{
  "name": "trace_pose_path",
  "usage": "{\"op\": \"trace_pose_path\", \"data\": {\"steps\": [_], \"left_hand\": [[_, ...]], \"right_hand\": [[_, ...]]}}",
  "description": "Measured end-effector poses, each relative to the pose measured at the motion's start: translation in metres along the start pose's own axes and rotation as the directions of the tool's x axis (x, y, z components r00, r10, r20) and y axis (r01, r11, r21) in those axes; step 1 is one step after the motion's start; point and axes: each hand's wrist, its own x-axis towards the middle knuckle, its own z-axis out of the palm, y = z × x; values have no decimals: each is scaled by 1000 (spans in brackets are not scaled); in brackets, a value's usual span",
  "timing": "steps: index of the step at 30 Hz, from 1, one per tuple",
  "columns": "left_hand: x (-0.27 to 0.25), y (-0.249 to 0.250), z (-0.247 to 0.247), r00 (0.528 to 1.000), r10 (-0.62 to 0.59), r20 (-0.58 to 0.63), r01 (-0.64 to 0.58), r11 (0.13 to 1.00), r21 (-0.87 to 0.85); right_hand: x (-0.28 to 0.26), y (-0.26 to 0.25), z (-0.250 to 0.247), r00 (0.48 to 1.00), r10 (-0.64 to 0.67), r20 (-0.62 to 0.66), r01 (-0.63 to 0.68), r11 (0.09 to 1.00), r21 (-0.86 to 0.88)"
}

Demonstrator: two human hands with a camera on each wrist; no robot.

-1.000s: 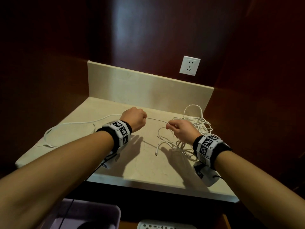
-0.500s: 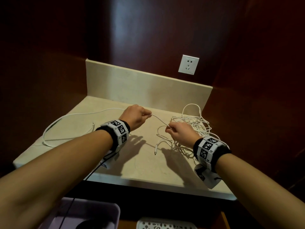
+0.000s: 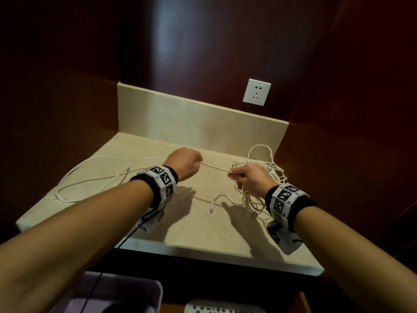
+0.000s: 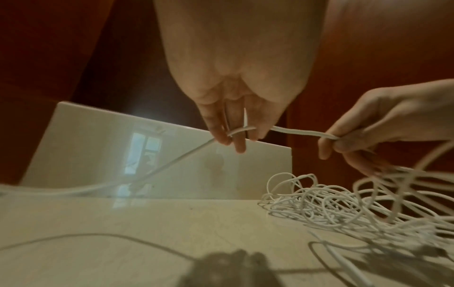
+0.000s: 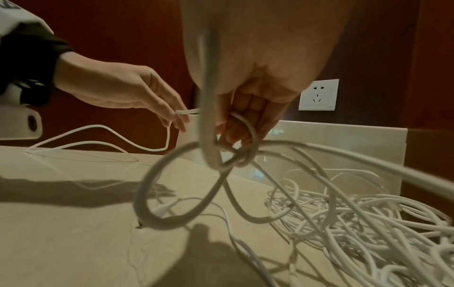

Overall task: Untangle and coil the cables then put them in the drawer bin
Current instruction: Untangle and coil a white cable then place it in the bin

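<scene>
A tangle of white cables lies at the right of the beige counter. One white cable runs taut between my hands. My left hand pinches it in curled fingers above the counter's middle. From there the freed length trails left in a wide loop. My right hand grips the same cable at the tangle's edge, with loops hanging from its fingers. A loose plug end rests on the counter.
A raised beige backsplash closes the counter's rear, with a white wall socket above it. Dark red wood panels stand on both sides. Below the front edge, a lilac bin and a white perforated tray show.
The hands have moved a little further apart, and the stretch of cable between them has grown longer. The freed loop on the left has shifted, with more of it lying on the counter.
</scene>
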Motion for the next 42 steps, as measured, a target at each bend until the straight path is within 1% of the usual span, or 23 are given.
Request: {"op": "trace_pose_path", "data": {"steps": [2,3,6,10,12,14,18,21,23,25,28,31,37,40,42], "left_hand": [[-1,13,-1,993,114,27,-113,993,-21],[0,17,-2,989,146,36,-145,989,-15],[3,20,-6,988,146,43,-146,989,13],[3,13,-7,988,145,50,-147,989,32],[2,8,-7,989,142,35,-143,989,38],[2,3,-8,991,134,29,-135,990,39],[1,-4,-7,993,121,16,-121,991,48],[1,-11,-7,996,84,-3,-84,995,48],[2,-18,-9,999,39,-20,-38,998,48],[2,-23,-9,1000,-4,-29,6,998,60],[1,-20,-8,998,-58,-16,59,995,83],[0,-13,-7,997,-73,-6,73,997,30],[1,14,-2,997,42,59,-37,996,-82],[5,24,2,998,62,25,-57,985,-162],[7,25,1,998,56,-1,-55,982,-181]], "right_hand": [[3,-4,-2,1000,2,-17,-1,999,37],[3,-6,-3,1000,12,-15,-11,998,56],[2,-10,-1,999,28,24,-30,998,59],[-2,-12,4,984,105,146,-125,982,141],[-2,-12,7,977,119,177,-138,985,99],[-2,-12,8,978,139,153,-147,988,43],[0,-9,3,984,175,43,-170,982,-85],[1,-4,0,982,191,-1,-187,963,-195],[-1,2,-1,977,208,-36,-211,954,-212],[-2,6,-2,978,199,-69,-209,956,-207],[0,3,-3,981,170,-95,-184,970,-159],[3,2,-1,977,150,-153,-162,984,-76],[1,-9,-5,966,158,-206,-153,987,37],[1,-19,-1,964,134,-230,-101,984,147],[0,-24,1,963,145,-225,-79,957,279]]}}
